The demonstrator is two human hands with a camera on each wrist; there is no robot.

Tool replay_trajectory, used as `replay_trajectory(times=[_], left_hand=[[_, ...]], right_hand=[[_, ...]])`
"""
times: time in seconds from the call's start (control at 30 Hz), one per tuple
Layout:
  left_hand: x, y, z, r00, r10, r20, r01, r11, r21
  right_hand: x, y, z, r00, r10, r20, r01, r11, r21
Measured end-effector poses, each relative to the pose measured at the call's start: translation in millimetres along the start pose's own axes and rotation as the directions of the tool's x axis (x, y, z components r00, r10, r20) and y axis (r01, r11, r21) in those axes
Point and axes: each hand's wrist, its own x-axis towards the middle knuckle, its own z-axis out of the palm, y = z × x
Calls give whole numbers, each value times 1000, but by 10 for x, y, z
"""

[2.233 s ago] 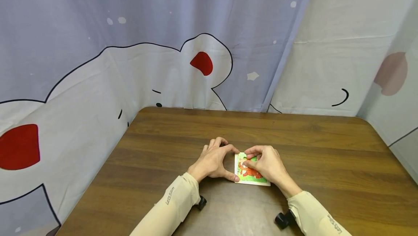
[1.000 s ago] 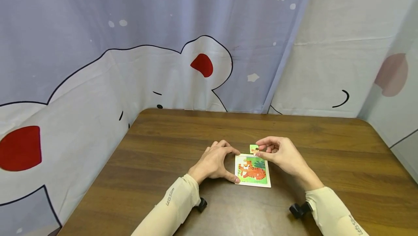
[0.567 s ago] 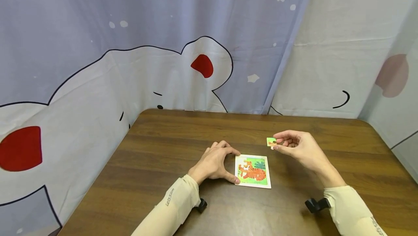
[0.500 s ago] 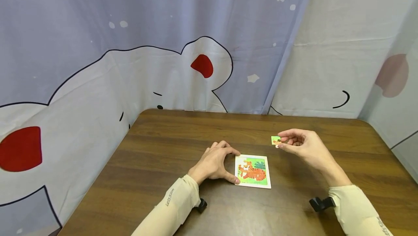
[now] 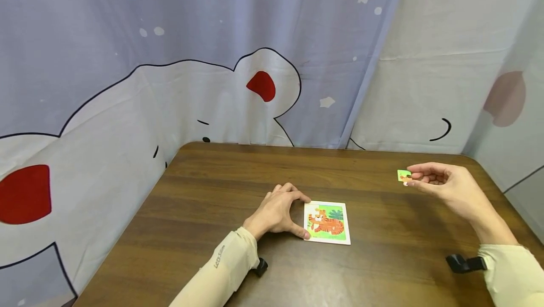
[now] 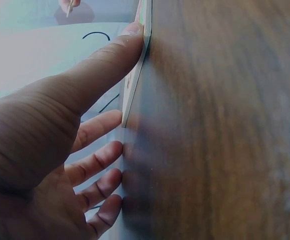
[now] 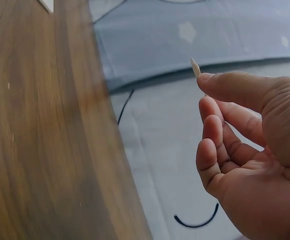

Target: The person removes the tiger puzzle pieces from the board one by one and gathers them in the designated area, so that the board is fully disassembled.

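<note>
A small square puzzle board (image 5: 327,241) with a tiger picture and a white frame lies flat on the table. Its upper left corner shows a pale patch. My left hand (image 5: 274,212) holds the board's left side, thumb on the near corner and forefinger at the far one. In the left wrist view the board (image 6: 128,100) appears edge-on beneath the thumb. Raised over the table's right side, my right hand (image 5: 456,184) pinches a green and orange puzzle piece (image 5: 402,175) between thumb and fingertips. The right wrist view shows this piece (image 7: 194,66) from its thin edge.
The brown wooden table (image 5: 238,170) has rounded back corners. Behind it hangs a curtain (image 5: 204,23) with cartoon shapes, and more of this cloth borders the left and right sides. A black wrist mount (image 5: 465,263) sits at my right sleeve.
My right hand has taken the piece out of the board's upper left area, lifted it and carried it well to the right. The left hand stays on the board.
</note>
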Motion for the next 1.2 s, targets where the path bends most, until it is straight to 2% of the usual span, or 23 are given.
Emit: replay_trajectory(times=[0.4, 0.63, 0.87, 1.1, 1.2], left_hand=[[-7, -25, 28, 1000, 11, -2, -11, 1000, -5], [-9, -25, 21, 1000, 7, -3, -7, 1000, -4], [-13, -26, 15, 1000, 6, -6, -6, 1000, -9], [-4, -22, 22, 1000, -2, 0, 2, 1000, -1], [-3, -19, 27, 1000, 0, 3, 0, 1000, 7]], right_hand=[[-254, 334, -220, 997, 72, 17, -71, 997, -34], [-316, 524, -286, 996, 76, 55, -75, 997, -24], [-371, 745, -246, 989, 95, 114, -95, 995, 0], [-445, 917, -180, 974, 164, 156, -172, 984, 37], [-459, 950, -163, 971, 164, 172, -173, 984, 40]])
